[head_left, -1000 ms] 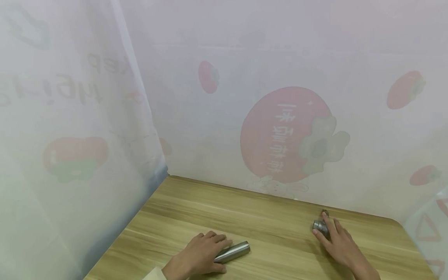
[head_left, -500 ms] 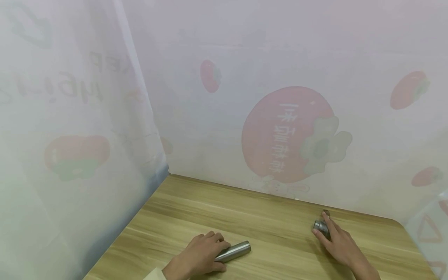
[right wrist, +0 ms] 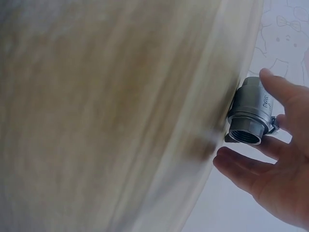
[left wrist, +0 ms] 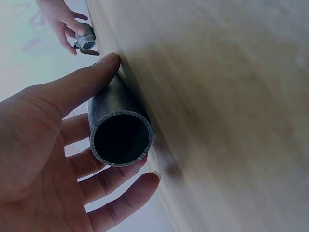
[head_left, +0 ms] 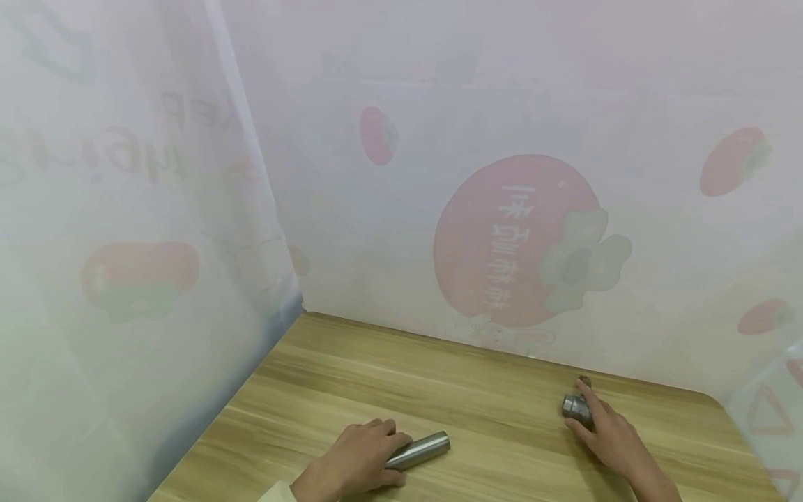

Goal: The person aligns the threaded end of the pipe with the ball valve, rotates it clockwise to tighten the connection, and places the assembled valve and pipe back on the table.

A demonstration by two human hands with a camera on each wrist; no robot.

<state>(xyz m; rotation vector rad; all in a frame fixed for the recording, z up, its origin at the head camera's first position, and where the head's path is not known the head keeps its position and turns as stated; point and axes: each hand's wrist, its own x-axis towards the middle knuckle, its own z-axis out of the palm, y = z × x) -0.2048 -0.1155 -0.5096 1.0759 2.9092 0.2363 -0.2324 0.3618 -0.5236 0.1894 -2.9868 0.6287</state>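
My left hand (head_left: pixel 357 453) is curled over a smooth silver metal tube (head_left: pixel 423 450) that lies slanted at the table's front. In the left wrist view, the open end of the tube (left wrist: pixel 115 102) faces the camera, thumb along one side and fingers round the other. Farther right and back, my right hand (head_left: pixel 611 439) holds a grey metal ball valve (head_left: pixel 577 410) with thumb and fingers, close over the table. A threaded opening and raised markings show on the valve (right wrist: pixel 252 104) in the right wrist view. The hand partly hides its handle.
Both things are on a wood-grain table (head_left: pixel 351 355) with a rounded far right corner. Pale curtains printed with red fruit hang along its left side (head_left: pixel 138 369) and behind its back edge (head_left: pixel 376 265).
My right thumb has shifted slightly back along the valve, so more of its near end shows. The left hand and tube have hardly moved.
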